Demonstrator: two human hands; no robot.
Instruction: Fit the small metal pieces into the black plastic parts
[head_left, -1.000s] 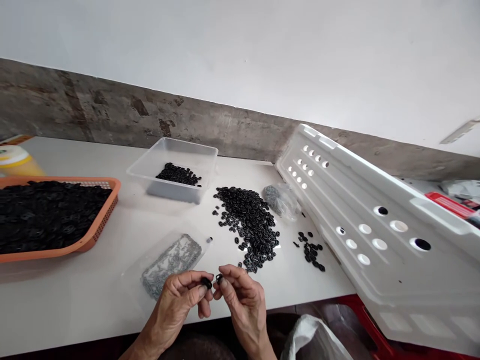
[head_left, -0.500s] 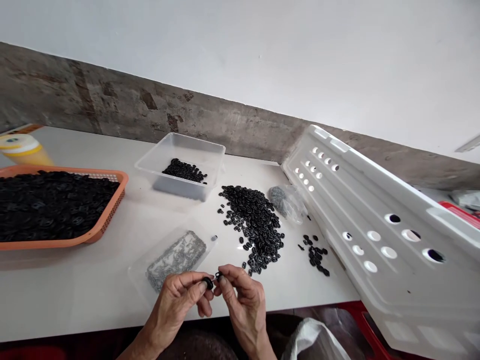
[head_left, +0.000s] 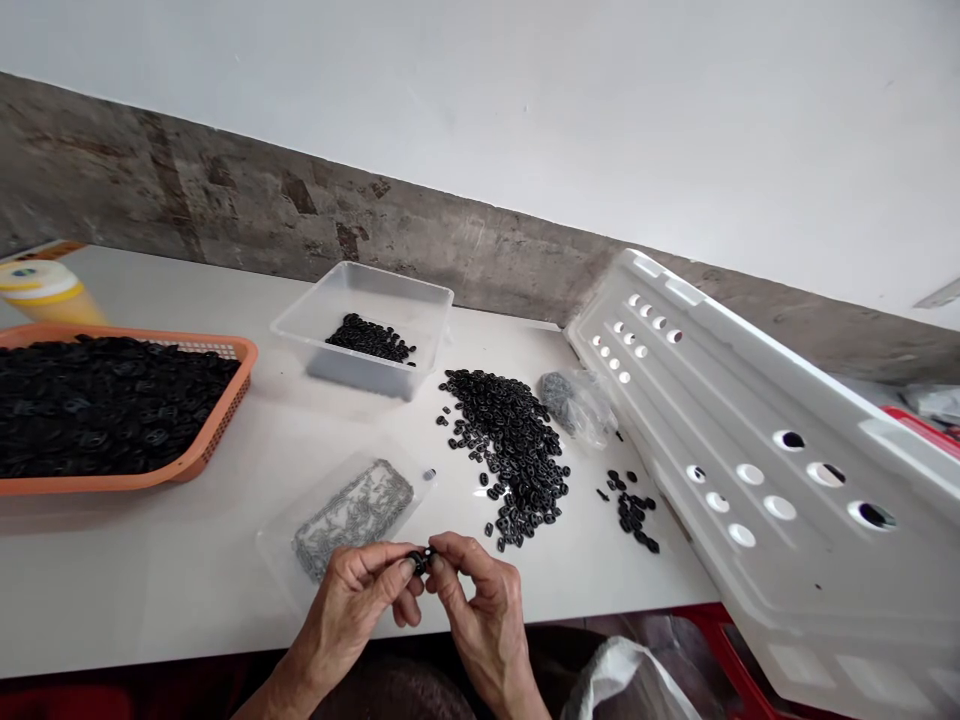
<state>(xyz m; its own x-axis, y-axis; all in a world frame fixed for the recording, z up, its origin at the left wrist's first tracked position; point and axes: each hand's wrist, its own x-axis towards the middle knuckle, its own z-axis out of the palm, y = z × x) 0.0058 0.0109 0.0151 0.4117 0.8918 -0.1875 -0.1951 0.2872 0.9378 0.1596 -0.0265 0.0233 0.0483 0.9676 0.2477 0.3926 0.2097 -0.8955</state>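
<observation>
Near the table's front edge, my left hand pinches a small round black plastic part between thumb and forefinger. Facing it, my right hand holds a smaller black plastic piece in its fingertips. The two pieces meet; fingers hide how they fit together. Just behind my left hand lies a clear shallow tray with many tiny grey metal bits. Beyond my right hand spreads a heap of small black plastic pieces on the white table.
An orange basket full of black parts stands left, a yellow-capped container behind it. A clear bin holds more black pieces. Right are a plastic bag of grey bits, a few loose black pieces and a leaning white perforated panel.
My right hand has moved slightly left, bringing its small black piece against the round black part in my left hand. The gap between them has closed.
</observation>
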